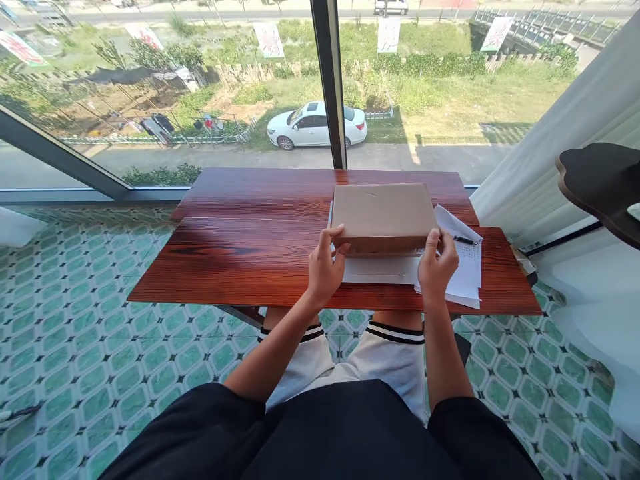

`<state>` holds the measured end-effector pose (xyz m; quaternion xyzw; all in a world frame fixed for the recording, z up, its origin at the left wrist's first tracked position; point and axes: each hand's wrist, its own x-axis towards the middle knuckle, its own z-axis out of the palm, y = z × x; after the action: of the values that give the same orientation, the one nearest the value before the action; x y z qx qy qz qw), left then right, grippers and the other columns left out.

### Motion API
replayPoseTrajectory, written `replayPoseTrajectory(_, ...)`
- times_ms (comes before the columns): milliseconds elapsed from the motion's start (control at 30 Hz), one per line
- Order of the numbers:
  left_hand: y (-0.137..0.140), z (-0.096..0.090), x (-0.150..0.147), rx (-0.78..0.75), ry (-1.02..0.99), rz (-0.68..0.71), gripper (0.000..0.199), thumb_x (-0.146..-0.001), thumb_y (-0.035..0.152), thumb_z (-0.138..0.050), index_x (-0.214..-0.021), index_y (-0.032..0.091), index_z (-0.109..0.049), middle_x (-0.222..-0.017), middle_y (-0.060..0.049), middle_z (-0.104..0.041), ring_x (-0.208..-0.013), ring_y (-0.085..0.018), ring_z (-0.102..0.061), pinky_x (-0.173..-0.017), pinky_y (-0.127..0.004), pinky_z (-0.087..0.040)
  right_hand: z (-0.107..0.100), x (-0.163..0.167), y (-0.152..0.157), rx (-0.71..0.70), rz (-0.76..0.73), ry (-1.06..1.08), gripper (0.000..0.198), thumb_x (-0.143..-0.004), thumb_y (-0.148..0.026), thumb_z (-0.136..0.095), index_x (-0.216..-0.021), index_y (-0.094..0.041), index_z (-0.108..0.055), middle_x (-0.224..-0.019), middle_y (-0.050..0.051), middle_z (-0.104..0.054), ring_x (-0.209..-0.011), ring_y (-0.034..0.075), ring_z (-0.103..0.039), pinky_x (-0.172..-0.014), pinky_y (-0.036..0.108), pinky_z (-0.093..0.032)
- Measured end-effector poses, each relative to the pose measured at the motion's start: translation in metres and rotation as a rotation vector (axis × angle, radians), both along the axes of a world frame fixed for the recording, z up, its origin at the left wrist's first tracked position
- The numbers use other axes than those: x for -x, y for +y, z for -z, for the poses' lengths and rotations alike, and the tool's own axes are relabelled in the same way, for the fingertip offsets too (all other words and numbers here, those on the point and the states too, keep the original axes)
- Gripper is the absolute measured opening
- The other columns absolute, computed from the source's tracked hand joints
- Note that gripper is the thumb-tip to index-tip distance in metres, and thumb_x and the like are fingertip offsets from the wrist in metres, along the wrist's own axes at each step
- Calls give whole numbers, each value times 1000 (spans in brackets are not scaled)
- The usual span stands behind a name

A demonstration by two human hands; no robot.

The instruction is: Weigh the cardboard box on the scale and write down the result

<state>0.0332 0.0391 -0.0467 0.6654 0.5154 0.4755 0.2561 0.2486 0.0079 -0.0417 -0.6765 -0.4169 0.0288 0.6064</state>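
A flat brown cardboard box [383, 215] sits right of centre in the frame on a red-brown wooden table [240, 257], resting on white printed paper sheets [467, 263] with a black pen [463, 239] just beside it. The left hand [325, 267] curls loosely at the box's near left corner, thumb on the lid edge; the right hand [437, 267] pinches the near right corner, fingers partly closed. The box looks light and stiff, its lid likely to flex, so the corners and near edge seem the soundest holds. Beyond the glass, a white car [316, 125] is parked in the upper middle.
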Motion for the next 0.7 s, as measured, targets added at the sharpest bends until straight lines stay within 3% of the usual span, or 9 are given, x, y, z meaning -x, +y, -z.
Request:
replayPoseTrajectory(333,-6,-16,46,-82,-17,-181,41,-97,55,-50,-118,21,-57,-116,-8,-70,-94,-15,-70,-77,-25,-55,-18,48,4,-14,-177,99,49,-98,-53,-53,-118,-12,-71,-109,12,-73,-93,20,-71,-71,27,-58)
replayPoseTrajectory(533,-6,-27,97,-228,63,-408,39,-100,53,-42,-114,20,-57,-113,-9,-70,-93,-15,-68,-80,-28,-51,-31,101,11,-40,-385,159,45,-98,-52,-54,-119,-14,-67,-116,11,-71,-98,20,-72,-81,29,-61)
replayPoseTrajectory(700,-11,-29,139,-234,142,-524,34,-101,46,-42,-112,19,-58,-111,-9,-70,-96,-17,-68,-81,-29,-49,-29,141,19,-16,-538,181,42,-99,-53,-55,-117,-16,-65,-118,11,-70,-102,21,-72,-83,31,-62)
